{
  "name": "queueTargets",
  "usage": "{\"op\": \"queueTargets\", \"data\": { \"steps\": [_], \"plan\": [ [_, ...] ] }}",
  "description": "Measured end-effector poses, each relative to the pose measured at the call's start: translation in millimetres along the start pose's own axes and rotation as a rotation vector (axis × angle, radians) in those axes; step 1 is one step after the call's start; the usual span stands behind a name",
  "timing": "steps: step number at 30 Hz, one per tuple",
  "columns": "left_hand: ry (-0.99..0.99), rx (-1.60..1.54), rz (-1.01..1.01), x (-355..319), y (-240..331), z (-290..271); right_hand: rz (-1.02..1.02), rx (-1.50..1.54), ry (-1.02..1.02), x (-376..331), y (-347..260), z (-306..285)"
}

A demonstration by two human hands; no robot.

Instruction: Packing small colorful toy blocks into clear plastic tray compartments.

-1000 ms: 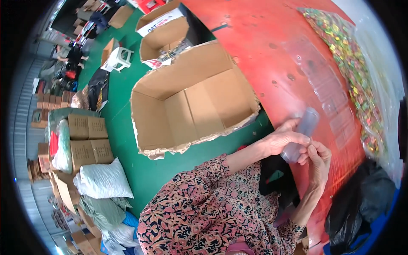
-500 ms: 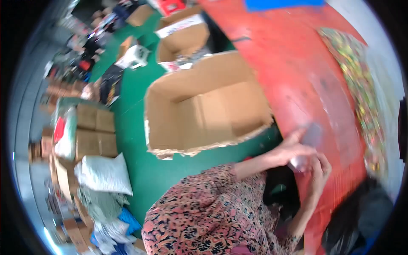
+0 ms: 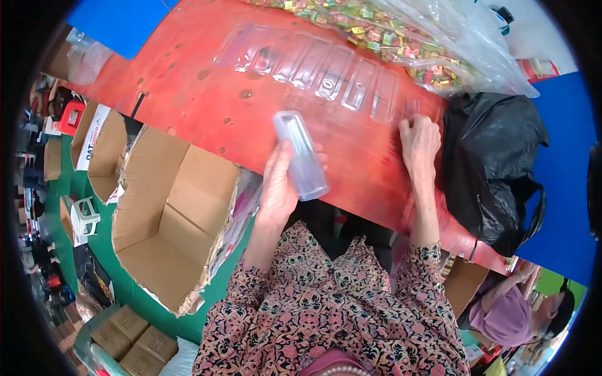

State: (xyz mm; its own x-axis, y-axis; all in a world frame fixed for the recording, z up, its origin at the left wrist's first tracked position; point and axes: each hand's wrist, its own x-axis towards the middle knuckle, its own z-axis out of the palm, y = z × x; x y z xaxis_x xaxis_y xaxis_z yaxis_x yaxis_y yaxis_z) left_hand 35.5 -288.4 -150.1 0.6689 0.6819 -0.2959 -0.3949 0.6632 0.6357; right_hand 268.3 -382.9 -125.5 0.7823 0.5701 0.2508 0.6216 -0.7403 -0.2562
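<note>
now the left hand (image 3: 280, 185) has its fingers wrapped round a clear plastic case (image 3: 302, 155), held above the red table (image 3: 207, 94); right hand (image 3: 419, 141) is fisted, pinching the clear blister strip (image 3: 326, 69) at its edge.

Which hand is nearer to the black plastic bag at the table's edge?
Right. The right hand rests on the red table just beside the black plastic bag. The left hand holds a clear plastic case farther to the bag's left.
</note>
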Motion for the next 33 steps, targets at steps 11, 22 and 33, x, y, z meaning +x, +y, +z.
{"op": "queueTargets", "data": {
  "steps": [11, 22, 33],
  "plan": [
    [-0.086, -0.139, -0.094, 7, -2, -11, -0.079, 0.167, 0.102, 11, -11, 13],
    [-0.066, -0.141, -0.112, 5, -4, -8, -0.376, 0.201, 0.088, -2, -21, 32],
    [-0.05, -0.194, -0.152, 5, -7, -7, -0.293, 0.12, 0.143, 8, 10, 30]
  ]
}}
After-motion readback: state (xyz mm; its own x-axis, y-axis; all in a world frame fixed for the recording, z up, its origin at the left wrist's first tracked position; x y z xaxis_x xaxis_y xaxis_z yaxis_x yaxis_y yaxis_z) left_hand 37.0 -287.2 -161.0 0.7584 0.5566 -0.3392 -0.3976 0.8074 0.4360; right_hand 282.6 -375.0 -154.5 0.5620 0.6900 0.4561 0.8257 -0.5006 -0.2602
